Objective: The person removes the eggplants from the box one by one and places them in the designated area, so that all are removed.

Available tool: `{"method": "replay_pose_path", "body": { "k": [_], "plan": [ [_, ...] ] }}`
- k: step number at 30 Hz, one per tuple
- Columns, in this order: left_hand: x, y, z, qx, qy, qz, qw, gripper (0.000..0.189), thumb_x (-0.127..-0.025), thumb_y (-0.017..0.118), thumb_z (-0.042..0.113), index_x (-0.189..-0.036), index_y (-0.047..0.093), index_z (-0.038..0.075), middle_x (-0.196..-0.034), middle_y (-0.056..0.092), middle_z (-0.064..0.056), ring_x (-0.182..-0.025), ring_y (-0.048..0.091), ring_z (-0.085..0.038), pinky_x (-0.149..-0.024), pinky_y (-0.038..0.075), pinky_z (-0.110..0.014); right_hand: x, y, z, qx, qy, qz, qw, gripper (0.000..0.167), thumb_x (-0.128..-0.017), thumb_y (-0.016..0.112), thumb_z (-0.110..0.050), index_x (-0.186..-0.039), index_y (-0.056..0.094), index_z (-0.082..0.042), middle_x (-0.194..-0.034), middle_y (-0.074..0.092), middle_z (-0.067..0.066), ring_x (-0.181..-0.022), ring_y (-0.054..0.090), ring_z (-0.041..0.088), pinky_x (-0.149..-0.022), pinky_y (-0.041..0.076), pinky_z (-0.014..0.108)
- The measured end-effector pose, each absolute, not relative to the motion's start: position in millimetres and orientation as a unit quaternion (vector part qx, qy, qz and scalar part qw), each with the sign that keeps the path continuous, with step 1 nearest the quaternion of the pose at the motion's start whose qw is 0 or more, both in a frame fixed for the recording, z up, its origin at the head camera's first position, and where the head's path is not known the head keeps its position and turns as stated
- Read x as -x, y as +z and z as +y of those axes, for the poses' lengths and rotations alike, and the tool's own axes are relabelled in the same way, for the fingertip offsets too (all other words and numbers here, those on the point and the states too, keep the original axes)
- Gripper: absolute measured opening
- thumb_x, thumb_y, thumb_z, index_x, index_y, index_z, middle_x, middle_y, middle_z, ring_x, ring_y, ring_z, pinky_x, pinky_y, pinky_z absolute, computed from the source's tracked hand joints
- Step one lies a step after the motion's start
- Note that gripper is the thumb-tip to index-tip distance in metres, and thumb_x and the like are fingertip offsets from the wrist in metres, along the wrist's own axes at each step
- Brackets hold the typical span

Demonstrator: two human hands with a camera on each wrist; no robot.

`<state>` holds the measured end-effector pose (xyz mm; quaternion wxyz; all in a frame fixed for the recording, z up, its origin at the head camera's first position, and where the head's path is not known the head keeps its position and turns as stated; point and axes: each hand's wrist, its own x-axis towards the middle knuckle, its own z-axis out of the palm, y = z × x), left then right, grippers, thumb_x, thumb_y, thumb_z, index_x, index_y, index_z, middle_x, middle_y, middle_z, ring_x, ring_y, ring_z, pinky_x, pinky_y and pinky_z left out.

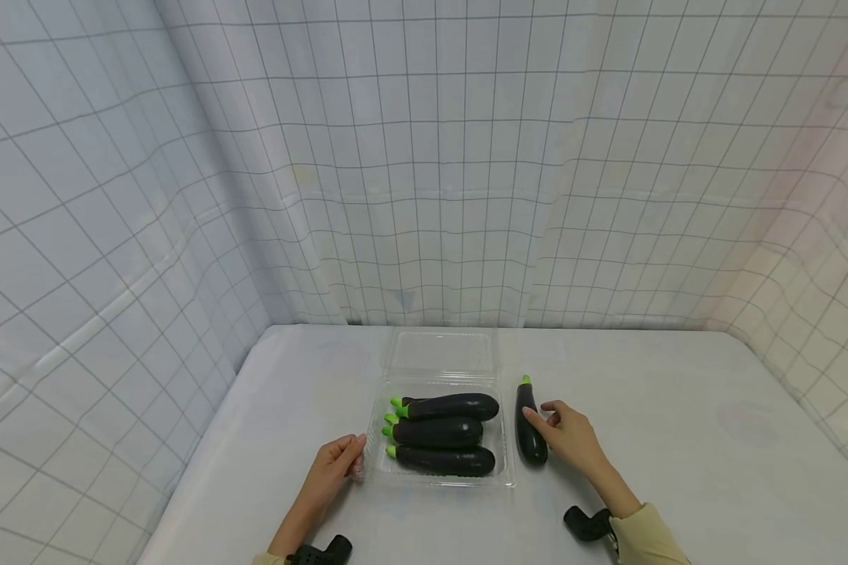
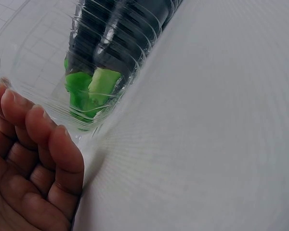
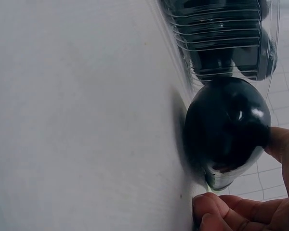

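My left grip pinches the clear box at nine o'clock; right grip apart, thumb touching the eggplant at three: likely slick, best taken mid-body.

Dim wrist views, white glare on eggplant

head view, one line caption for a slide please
Left hand at the edge of an open box of eggplants, right hand touching a loose eggplant beside it.
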<state>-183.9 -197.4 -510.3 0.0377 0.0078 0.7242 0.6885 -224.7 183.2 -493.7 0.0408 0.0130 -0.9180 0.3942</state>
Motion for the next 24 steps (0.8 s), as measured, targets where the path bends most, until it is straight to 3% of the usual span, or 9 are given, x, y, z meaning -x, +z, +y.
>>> {"method": "replay_pose_path", "body": {
  "k": [14,24],
  "plan": [
    [182.1,-508.0,-196.8,-0.015,0.692,0.721,0.037,0.04,-0.098,0.053,0.028,-0.069,0.043,0.002,-0.061,0.04,-0.002,-0.056,0.039,-0.011,-0.055,0.035,-0.023,222.7,-495.6,182.9,-0.026,0.398,-0.915,0.066,0.057,-0.09,0.061,-0.045,-0.112,0.06,0.007,-0.074,0.059,0.002,-0.056,0.051,0.013,-0.052,0.042,0.031],
    [182.7,-508.7,-197.0,-0.014,0.695,0.718,0.037,0.04,-0.098,0.053,0.027,-0.069,0.043,0.002,-0.061,0.04,-0.002,-0.056,0.039,-0.011,-0.055,0.036,-0.023,223.5,-493.9,184.3,-0.008,0.387,-0.921,0.041,0.056,-0.092,0.058,-0.046,-0.115,0.059,0.006,-0.082,0.061,0.006,-0.067,0.054,0.015,-0.059,0.044,0.032]
  ]
}}
